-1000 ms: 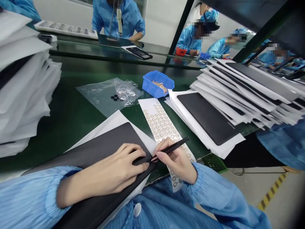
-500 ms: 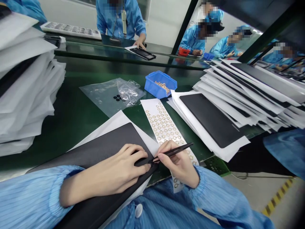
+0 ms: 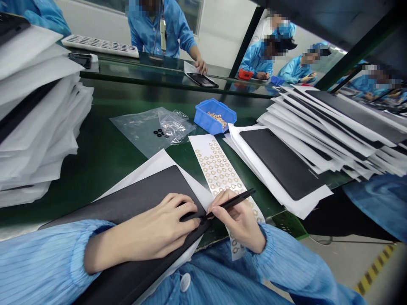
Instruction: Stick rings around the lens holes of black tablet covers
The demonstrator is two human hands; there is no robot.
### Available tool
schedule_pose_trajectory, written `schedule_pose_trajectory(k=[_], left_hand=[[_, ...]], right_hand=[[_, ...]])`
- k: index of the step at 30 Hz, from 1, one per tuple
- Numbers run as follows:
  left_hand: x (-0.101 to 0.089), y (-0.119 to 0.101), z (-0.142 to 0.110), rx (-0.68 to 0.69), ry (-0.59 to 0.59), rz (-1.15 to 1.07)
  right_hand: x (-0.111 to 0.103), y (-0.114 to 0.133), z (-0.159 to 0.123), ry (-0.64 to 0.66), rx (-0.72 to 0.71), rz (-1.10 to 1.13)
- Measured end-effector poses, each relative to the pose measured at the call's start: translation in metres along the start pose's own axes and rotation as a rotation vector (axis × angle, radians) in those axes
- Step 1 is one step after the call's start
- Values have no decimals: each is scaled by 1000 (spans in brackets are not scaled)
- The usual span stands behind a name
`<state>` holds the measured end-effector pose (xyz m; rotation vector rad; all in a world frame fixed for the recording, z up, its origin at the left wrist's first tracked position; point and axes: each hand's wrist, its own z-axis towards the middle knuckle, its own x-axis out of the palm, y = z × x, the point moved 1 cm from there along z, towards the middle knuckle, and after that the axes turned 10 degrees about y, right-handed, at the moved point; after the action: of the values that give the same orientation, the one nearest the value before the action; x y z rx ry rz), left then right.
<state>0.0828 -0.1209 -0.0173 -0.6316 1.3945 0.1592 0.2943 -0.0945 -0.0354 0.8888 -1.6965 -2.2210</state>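
A large black tablet back cover lies slanted in front of me on white sheets. My left hand is laid over it, fingers bent and pressing it down near its right corner, with thumb and forefinger beside a small opening. My right hand pinches black tweezers, their tips at that corner by the left fingertips. Any small part at the tips is too small to make out. Partly beneath my right hand runs a white strip bearing rows of ring-shaped stickers.
Beyond the cover, several black rings lie on a clear plastic bag. A blue bin contains small tan pieces. Another black cover and a tall interleaved stack are at right; paper stack at left. Co-workers sit opposite.
The tweezers have shifted slightly, their tips still at the cover's corner; my left hand stays put. Across the bench, a co-worker's hand and the device under it have moved right.
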Motion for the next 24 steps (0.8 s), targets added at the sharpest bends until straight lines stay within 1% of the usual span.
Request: schedule_pose_trajectory(k=[4, 6, 8, 10, 12, 14, 15, 16, 17, 20, 21, 22, 24], left_hand=[[2, 1, 0, -41, -41, -76], [2, 1, 0, -51, -45, -93], [3, 1, -1, -55, -39, -96], [3, 0, -1, -58, -36, -100], [3, -1, 0, -61, -31, -101], [1, 1, 2, -67, -31, -82], [-1, 5, 3, -84, -41, -61], [-3, 12, 3, -120, -63, -32], [-6, 21, 3, -183, -104, 1], [-17, 59, -5, -452, -292, 103], [-20, 73, -9, -523, -352, 131], [-22, 86, -14, -564, -399, 156], [-24, 111, -22, -601, -472, 198]], right_hand=[[-3, 8, 1, 6, 8, 86], [-11, 16, 4, -20, 17, 66], [-22, 25, 14, -66, 20, 21], [-34, 34, 31, -97, 20, 1], [-42, 39, 59, -91, 15, -25], [-42, 39, 95, -63, -8, -79], [-39, 36, 115, -45, -23, -99], [-34, 33, 135, -22, -38, -98], [-26, 29, 154, 6, -47, -104], [1, 18, 202, 42, -79, -173], [10, 15, 213, 56, -93, -202], [18, 12, 223, 65, -105, -236], [29, 8, 235, 84, -136, -306]])
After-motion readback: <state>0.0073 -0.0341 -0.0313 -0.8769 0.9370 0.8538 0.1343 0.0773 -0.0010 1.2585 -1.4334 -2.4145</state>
